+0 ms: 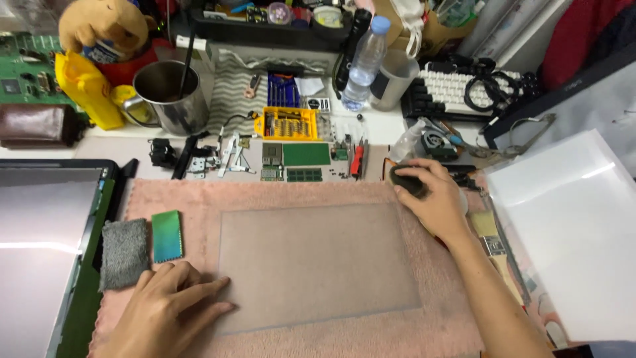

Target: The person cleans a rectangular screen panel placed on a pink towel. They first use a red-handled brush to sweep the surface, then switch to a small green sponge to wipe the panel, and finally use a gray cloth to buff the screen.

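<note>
Clear sheet (318, 265), matte, rectangular, flat in the middle of the pink towel (437, 318), dark oval blower (408, 181), at the towel's far right corner

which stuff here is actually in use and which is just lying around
In use:
clear sheet under the left hand
pink towel beneath it
dark object gripped by the right hand

Lying about:
grey cloth
green card
steel cup
water bottle
yellow bit case
keyboard

The right hand (429, 199) hides most of a dark object (405, 180); the display panel (40, 252) runs off the left edge.
</note>
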